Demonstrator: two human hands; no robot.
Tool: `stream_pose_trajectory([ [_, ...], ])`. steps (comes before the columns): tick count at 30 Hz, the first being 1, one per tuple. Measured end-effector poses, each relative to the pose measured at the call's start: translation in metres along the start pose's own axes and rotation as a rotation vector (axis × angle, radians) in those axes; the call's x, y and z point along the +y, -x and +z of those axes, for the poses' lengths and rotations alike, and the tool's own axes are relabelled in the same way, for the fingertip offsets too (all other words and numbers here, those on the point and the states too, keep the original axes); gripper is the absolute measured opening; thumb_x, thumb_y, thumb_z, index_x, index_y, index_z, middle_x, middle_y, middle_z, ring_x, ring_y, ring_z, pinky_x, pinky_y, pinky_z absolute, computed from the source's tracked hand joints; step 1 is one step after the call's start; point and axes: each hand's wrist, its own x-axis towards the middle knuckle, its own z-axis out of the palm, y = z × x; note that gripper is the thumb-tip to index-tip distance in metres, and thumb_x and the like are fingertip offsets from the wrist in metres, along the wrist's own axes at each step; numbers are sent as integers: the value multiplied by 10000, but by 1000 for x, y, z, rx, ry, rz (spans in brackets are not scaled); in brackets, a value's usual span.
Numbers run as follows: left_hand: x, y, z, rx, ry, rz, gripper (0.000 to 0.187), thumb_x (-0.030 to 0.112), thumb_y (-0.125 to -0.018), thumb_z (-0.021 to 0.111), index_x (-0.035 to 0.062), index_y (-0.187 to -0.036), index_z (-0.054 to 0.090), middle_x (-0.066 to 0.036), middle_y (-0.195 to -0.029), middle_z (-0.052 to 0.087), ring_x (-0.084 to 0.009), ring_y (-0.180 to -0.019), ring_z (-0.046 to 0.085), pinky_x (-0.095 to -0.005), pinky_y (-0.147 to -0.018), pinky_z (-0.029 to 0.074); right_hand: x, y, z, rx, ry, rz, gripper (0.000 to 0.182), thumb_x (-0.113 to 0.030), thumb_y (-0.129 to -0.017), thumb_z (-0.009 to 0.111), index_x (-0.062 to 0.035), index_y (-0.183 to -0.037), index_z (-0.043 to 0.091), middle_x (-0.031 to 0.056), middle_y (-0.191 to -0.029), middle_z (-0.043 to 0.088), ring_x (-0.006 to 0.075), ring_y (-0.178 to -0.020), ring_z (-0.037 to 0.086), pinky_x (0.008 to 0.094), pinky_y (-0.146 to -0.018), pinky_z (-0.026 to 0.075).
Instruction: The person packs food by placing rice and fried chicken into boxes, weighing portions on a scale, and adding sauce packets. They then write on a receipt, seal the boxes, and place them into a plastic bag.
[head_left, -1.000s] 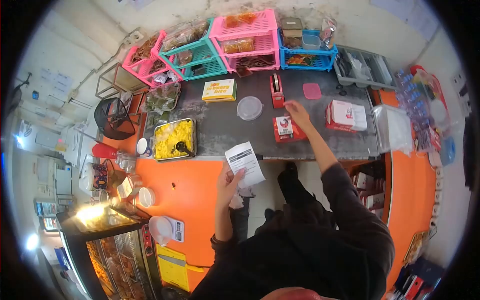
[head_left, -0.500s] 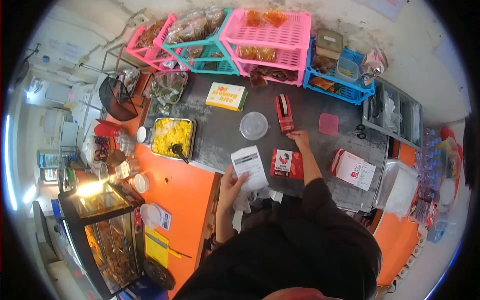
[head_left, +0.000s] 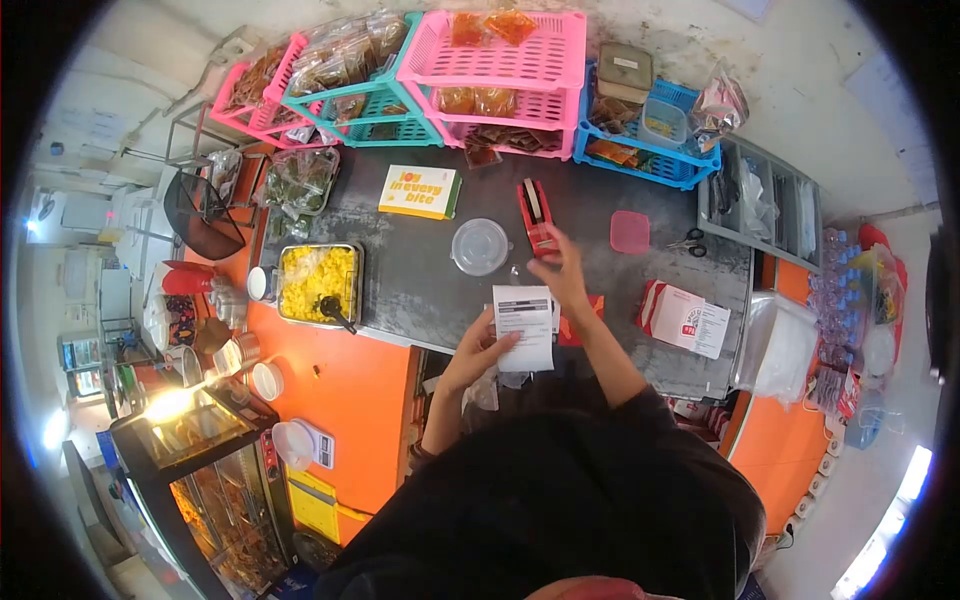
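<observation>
My left hand [head_left: 480,358] pinches a white printed receipt [head_left: 526,345] by its left edge, thumb on top. The receipt covers most of a red box [head_left: 583,322] lying behind it. My right hand [head_left: 565,278] is just over the box, its fingertips beside the near end of a red tape dispenser [head_left: 534,205]. A small shiny bit of clear tape [head_left: 515,271] shows at those fingertips, partly blurred. A round clear lidded tub [head_left: 480,247] stands left of the dispenser. To the right is a red-and-white box [head_left: 668,312] with a receipt on it.
A tray of yellow food [head_left: 315,275] with a black spoon sits on the left. Behind are a yellow-and-white box [head_left: 418,192] and stacked pink baskets [head_left: 490,65]. Scissors [head_left: 690,241] and a pink lid [head_left: 630,231] lie right. A lit glass food cabinet [head_left: 215,480] stands front left.
My right hand has drawn away from the dispenser's near end, its fingers now raised. The receipt has moved right and stands straighter, over the red box. The whole view has shifted slightly.
</observation>
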Motion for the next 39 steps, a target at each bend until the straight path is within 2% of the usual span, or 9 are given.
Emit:
stream_pose_trajectory([
  [5,0,10,-9,64,83,-21,540,36,-902,592,30,-1391,362,-87,-1268,553,-156,-1126,550,-300,-936,453,52,-66,-19,13,729,75,415,-304,-784,754,-81,-1118,650,84,-1085,552,174,-1042,501,297,-805,483],
  [8,5,17,-14,123,89,-19,540,31,-901,591,31,-1391,363,-93,-1241,575,-164,-1106,568,-302,-928,459,57,-83,-25,-321,-49,680,462,-348,-740,785,-74,-1091,660,59,-1020,603,167,-897,562,301,-789,491],
  [11,-6,26,-28,215,51,-15,550,44,-914,578,51,-1409,340,-94,-1211,592,-159,-1046,602,-275,-888,477,74,-64,-34,-392,-326,516,399,-348,-743,786,-89,-1035,702,21,-926,586,144,-830,568,283,-720,514],
  [15,-16,27,-28,369,64,-38,528,78,-920,582,54,-1397,357,-75,-1113,640,-99,-847,636,-216,-690,497,151,-51,-48,-259,235,0,210,-232,-788,735,-46,-885,738,37,-917,663,113,-874,594,281,-671,546],
  [17,-27,15,-43,352,35,-12,507,115,-925,588,72,-1384,378,-37,-956,677,-21,-604,561,-173,-473,386,110,-53,-43,-288,-2,400,203,-185,-796,700,-14,-901,728,79,-953,682,124,-817,610,278,-697,535],
  [21,6,-5,-22,465,-47,60,500,133,-928,588,105,-1380,376,-3,-854,673,15,-485,457,-166,-407,284,-36,14,-37,-656,-192,374,204,-188,-867,652,5,-869,718,67,-869,664,113,-723,592,245,-632,494],
  [26,6,-32,19,281,140,86,449,85,-942,552,53,-1355,379,-64,-1118,622,-88,-900,618,-208,-712,487,-65,83,-30,-492,-129,312,261,-255,-901,630,-13,-870,722,23,-789,588,103,-704,571,237,-616,469],
  [35,-70,-96,31,-21,86,-176,466,118,-830,696,60,-1252,509,-109,-966,688,-152,-894,636,-282,-763,479,7,159,-82,-113,17,413,313,-314,-906,618,-22,-876,725,-52,-603,447,45,-535,410,219,-496,317],
  [39,-111,-132,31,-27,-462,62,475,123,-758,733,126,-1193,542,-80,-883,685,-178,-801,649,-300,-713,471,68,166,-67,147,-52,544,327,-363,-896,628,-55,-881,738,-65,-563,386,55,-463,356,223,-432,269],
])
